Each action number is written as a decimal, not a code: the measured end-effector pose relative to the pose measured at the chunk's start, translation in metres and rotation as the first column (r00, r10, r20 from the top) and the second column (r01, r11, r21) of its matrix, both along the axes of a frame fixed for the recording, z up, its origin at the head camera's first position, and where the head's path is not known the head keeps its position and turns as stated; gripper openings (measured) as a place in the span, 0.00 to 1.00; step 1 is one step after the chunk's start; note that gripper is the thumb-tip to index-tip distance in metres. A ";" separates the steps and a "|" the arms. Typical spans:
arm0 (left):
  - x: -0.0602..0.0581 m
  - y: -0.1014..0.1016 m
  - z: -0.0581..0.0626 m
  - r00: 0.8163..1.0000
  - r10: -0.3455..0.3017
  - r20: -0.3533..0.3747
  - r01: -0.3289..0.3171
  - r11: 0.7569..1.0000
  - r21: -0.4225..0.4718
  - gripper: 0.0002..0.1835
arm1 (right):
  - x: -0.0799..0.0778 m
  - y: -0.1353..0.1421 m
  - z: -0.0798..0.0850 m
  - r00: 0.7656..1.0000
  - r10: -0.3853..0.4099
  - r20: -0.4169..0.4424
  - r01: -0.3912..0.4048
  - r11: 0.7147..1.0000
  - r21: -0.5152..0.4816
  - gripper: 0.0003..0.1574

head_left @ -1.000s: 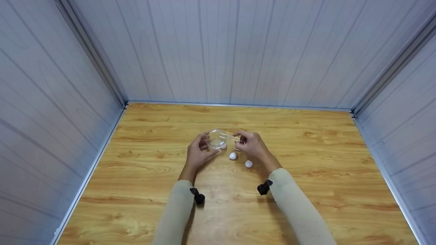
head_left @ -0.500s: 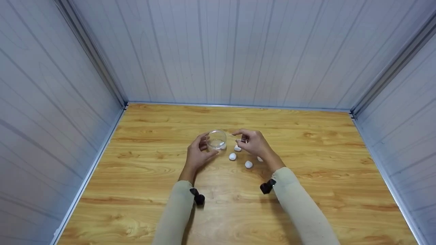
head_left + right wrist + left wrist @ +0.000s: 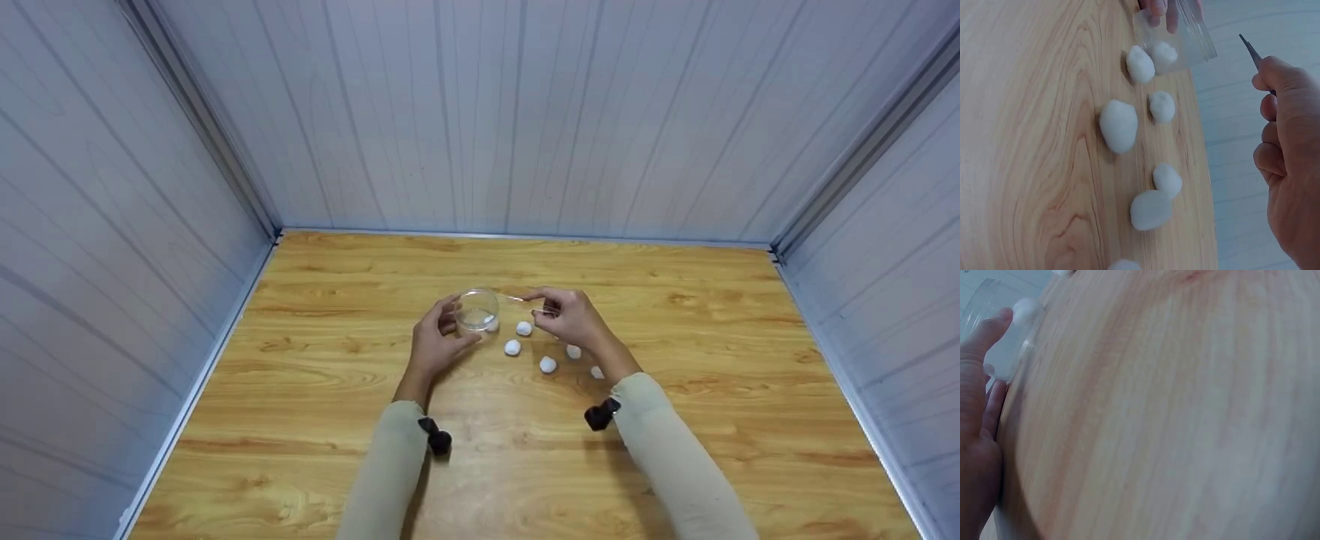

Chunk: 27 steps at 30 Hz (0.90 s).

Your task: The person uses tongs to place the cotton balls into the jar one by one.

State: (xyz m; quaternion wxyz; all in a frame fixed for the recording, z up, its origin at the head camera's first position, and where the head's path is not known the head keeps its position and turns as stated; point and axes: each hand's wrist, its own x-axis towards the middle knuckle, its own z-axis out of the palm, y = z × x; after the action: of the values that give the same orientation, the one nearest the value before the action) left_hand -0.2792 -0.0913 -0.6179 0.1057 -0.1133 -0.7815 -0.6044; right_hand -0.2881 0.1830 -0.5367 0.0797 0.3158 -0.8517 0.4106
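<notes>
In the head view my left hand (image 3: 439, 343) grips a clear round jar (image 3: 478, 309) from the left side, thumb in front and fingers behind. A cotton ball (image 3: 1164, 55) shows through the jar wall in the right wrist view. Another cotton ball (image 3: 1140, 64) lies on the wood just beside the jar. My right hand (image 3: 574, 321), right of the jar, pinches slim tweezers (image 3: 1251, 52). Their tips point toward the jar and stand apart from it. Whether the tweezers hold anything in the head view is too fine to tell; in the right wrist view their tip appears bare.
Several loose cotton balls (image 3: 548, 364) are scattered on the wood-grain table (image 3: 315, 420), right of the jar and near my right forearm. Pale panel walls (image 3: 480, 112) enclose the table at the back and both sides. A black wrist camera (image 3: 600, 414) sits at my right cuff.
My right hand has drawn back to the right, taking the tweezers from over the jar. More cotton balls now show beneath it. The left hand and jar have stayed in place.
</notes>
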 end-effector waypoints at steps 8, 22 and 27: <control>0.010 0.001 0.019 0.997 -0.044 -0.058 0.048 0.997 0.065 0.41 | 0.003 0.008 0.001 0.999 -0.032 0.001 0.032 0.999 0.015 0.17; 0.013 0.000 0.026 0.999 -0.040 -0.027 0.042 0.998 0.056 0.41 | 0.003 0.030 -0.004 1.000 -0.018 -0.005 0.018 0.998 0.061 0.14; 0.015 0.000 0.026 0.999 -0.040 -0.033 0.041 0.998 0.051 0.41 | 0.005 0.038 -0.006 1.000 -0.026 0.007 0.026 0.997 0.074 0.13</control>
State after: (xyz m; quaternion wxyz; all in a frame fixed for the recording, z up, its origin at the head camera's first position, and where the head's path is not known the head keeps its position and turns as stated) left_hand -0.2645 -0.0915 -0.5923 0.1088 -0.1358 -0.7612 -0.6247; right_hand -0.2829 0.2210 -0.5432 0.0698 0.3058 -0.8706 0.3790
